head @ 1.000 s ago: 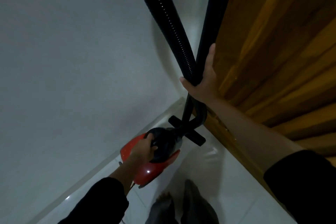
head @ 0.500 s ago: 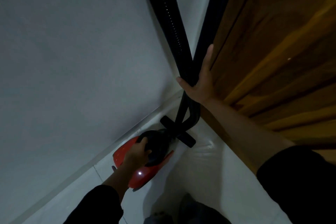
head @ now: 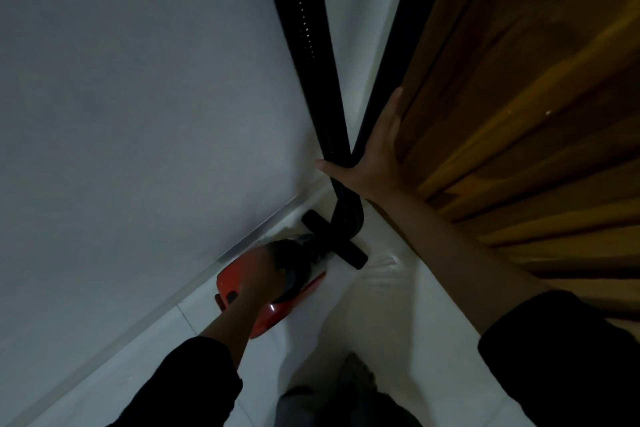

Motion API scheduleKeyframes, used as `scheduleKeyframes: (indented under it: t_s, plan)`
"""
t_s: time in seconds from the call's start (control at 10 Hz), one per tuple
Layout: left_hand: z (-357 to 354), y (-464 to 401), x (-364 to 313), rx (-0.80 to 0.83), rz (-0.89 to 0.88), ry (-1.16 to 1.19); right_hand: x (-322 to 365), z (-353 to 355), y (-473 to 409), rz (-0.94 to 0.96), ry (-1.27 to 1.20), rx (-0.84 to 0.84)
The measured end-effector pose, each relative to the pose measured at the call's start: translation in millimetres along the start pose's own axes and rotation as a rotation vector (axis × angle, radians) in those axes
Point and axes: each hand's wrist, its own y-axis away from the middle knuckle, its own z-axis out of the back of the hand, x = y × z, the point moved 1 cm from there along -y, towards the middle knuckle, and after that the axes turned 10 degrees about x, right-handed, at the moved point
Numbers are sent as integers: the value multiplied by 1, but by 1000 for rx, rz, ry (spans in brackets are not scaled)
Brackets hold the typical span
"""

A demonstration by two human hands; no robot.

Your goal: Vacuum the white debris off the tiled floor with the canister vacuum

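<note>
The red canister vacuum has slid toward the wall, left hand gripping it (right hand holds the hose).

Grey-white wall: plain, fills the upper left and centre left of the frame. Pale baseboard: runs diagonally along the wall's foot from lower left toward centre. Wooden door: brown, grained, with stepped mouldings, occupies the right side, upper right down to mid-right.
</note>
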Motion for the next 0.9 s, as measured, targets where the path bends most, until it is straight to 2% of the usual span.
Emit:
scheduleKeyframes:
  t_s: [0.2,0.4,0.7,0.8,0.9]
  plan:
    - [24,39,-49,-10,-49,77,23,4,10,-204,76,123]
    - [46,76,-75,-61,-122,135,50,10,23,-314,97,198]
    - [97,155,-104,-133,-188,216,105,43,63,-306,55,246]
    - [127,199,-121,-133,-193,244,140,71,80,-316,22,206]
    - [155,242,-140,-176,-268,247,173,95,99,-297,-22,129]
